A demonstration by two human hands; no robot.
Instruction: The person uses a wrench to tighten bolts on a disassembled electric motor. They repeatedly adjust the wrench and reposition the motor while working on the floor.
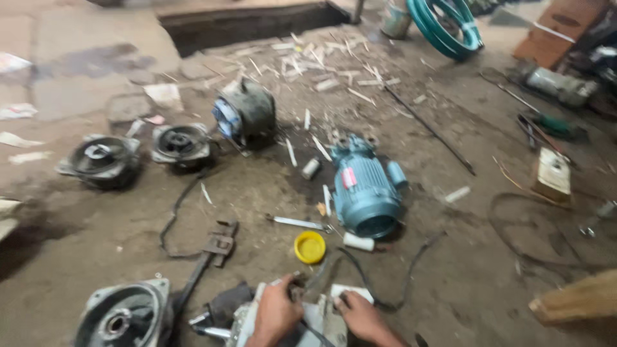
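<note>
Head cam, looking down at a dirt workshop floor. Left hand [276, 315] knuckles up at bottom edge, fingers curled over the top of a pale grey motor housing [315, 321], gripping its edge. Right hand [360, 316] beside it, fingers pressed flat on the same housing; can't tell if it's pinching anything. Housing sits btwn both hands, right at frame bottom.

Count: 2 whole motors, blue motor [366, 189] and grey motor [247, 112]. 3 round end covers [125, 315] spread at left. 1 yellow cap [310, 247], 1 pipe wrench [209, 254], 1 spanner [297, 222].
</note>
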